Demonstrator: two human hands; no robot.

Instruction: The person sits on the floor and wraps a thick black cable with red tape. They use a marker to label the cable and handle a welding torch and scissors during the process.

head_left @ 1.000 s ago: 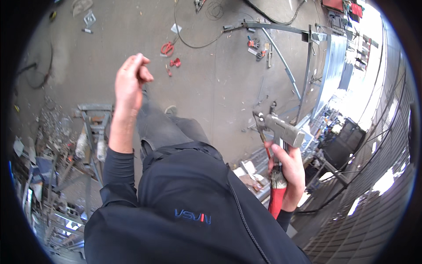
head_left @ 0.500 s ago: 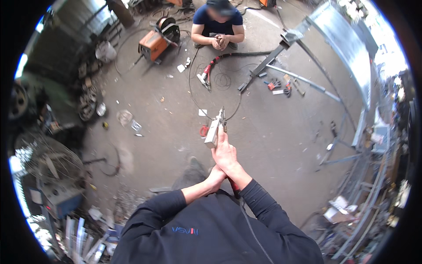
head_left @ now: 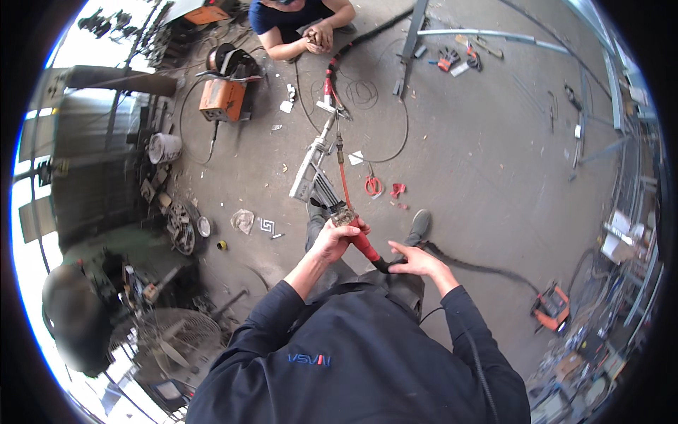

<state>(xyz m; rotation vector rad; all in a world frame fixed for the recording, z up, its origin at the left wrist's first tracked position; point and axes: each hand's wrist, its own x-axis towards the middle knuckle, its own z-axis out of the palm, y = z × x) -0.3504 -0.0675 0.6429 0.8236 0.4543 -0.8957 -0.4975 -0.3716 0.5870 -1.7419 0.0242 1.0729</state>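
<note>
Your left hand (head_left: 337, 237) is wrapped around the front end of a welding torch (head_left: 361, 244), fingers clamped on it just behind the metal head, while your right hand (head_left: 417, 260) pinches the black rear end of the red handle where the cable (head_left: 480, 267) leaves it, thumb and fingers closed on that end. Holding it at both ends like this keeps the torch steady and level in front of your body, above your legs and the concrete floor (head_left: 480, 162), and it takes the drag of the heavy cable off the head. That cable trails away to your right across the floor toward a small orange machine (head_left: 551, 305) near the floor's right edge. Just beyond your left hand a grey metal bracket (head_left: 311, 169) lies on the floor, and the torch head points roughly toward it. Red-handled scissors (head_left: 373, 185) and a scrap of red material (head_left: 397, 189) lie a little to the right of the bracket, within easy reach of where you stand. Toward the far edge of the floor another person (head_left: 300, 25) crouches with hands together over a second red-handled tool (head_left: 328, 88), whose hose loops on the concrete. An orange welding box (head_left: 222, 99) sits near that person, and a fan (head_left: 173, 339) stands by your left side among clutter.
</note>
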